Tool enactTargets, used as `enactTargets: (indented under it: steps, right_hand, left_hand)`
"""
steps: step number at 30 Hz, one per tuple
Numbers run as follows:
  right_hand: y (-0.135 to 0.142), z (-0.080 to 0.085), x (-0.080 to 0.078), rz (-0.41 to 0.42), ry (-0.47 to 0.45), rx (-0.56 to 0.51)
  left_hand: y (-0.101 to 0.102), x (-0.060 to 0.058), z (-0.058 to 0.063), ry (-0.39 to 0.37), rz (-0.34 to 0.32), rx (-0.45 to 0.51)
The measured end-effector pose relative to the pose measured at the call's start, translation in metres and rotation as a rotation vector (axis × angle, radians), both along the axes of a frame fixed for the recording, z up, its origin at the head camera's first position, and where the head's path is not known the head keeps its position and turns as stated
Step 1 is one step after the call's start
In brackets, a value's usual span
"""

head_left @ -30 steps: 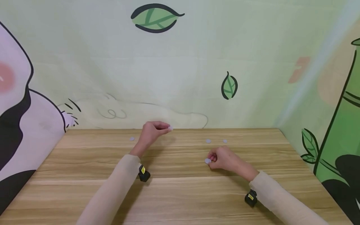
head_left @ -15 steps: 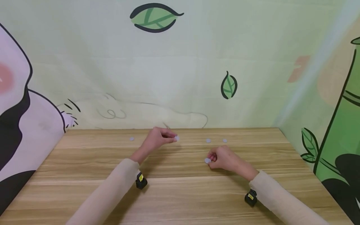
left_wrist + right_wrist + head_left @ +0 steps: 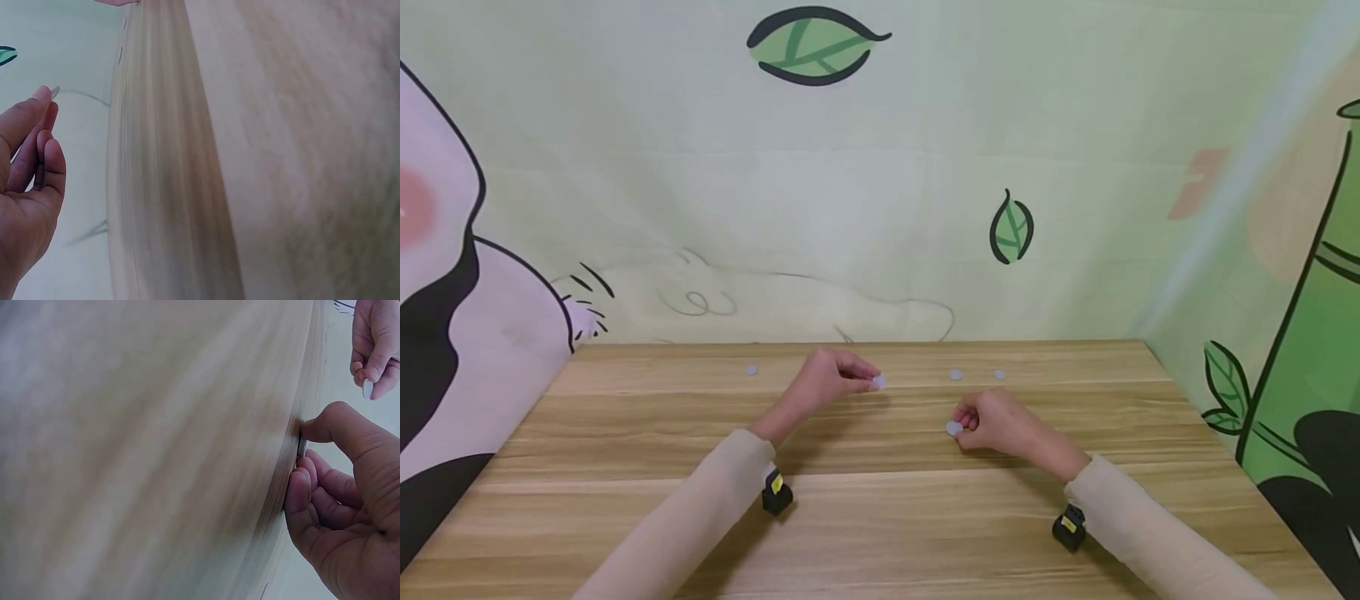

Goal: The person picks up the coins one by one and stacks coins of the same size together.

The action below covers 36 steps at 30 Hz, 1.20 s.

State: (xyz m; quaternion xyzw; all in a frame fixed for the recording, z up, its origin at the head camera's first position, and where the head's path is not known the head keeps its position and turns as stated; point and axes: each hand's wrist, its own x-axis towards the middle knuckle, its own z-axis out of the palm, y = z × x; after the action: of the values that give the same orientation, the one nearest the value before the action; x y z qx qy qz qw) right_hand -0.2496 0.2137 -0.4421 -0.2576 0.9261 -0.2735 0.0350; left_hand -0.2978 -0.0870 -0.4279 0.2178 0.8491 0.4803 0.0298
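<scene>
My left hand [image 3: 823,382] pinches a small pale round disc [image 3: 879,382] between thumb and fingertips, held just above the table. The left wrist view shows this disc edge-on [image 3: 55,92] at the thumb tip. To its right, my right hand [image 3: 1000,425] is down at the tabletop, thumb and fingers around another pale disc [image 3: 953,428]. In the right wrist view that disc [image 3: 302,447] is a thin edge between thumb and fingers, mostly hidden. Two similar discs, one left [image 3: 956,375] and one right [image 3: 1000,375], lie flat beyond the right hand.
One more pale disc [image 3: 752,369] lies far left near the back of the wooden table [image 3: 880,533]. A printed cloth backdrop [image 3: 880,192] with leaves and a cartoon animal rises behind the table's back edge. Black wrist cameras sit at both cuffs.
My left hand has moved right and toward me, carrying its disc from the table's back edge down closer to the tabletop. The right hand and the lying discs have stayed put.
</scene>
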Motion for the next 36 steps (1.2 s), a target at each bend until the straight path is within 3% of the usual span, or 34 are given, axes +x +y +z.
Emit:
enactTargets:
  steps: [8, 13, 20, 27, 36]
  right_hand:
    - [0.0, 0.001, 0.001, -0.003, 0.002, -0.005]
    - [0.0, 0.001, 0.0, 0.001, -0.003, -0.007]
    - [0.001, 0.004, 0.001, 0.0, -0.013, -0.007]
    - [0.001, 0.003, 0.001, -0.004, -0.013, 0.002]
    - [0.0, 0.001, 0.001, -0.016, -0.022, 0.009]
  left_hand:
    - [-0.001, 0.003, -0.003, -0.039, -0.02, 0.012]
    - [0.001, 0.007, -0.005, -0.045, -0.049, -0.031]
    - [0.011, 0.012, -0.013, -0.053, -0.16, -0.111]
    - [0.021, 0.019, -0.016, -0.081, -0.275, -0.126]
    - [0.03, 0.019, -0.021, -0.036, -0.258, -0.199]
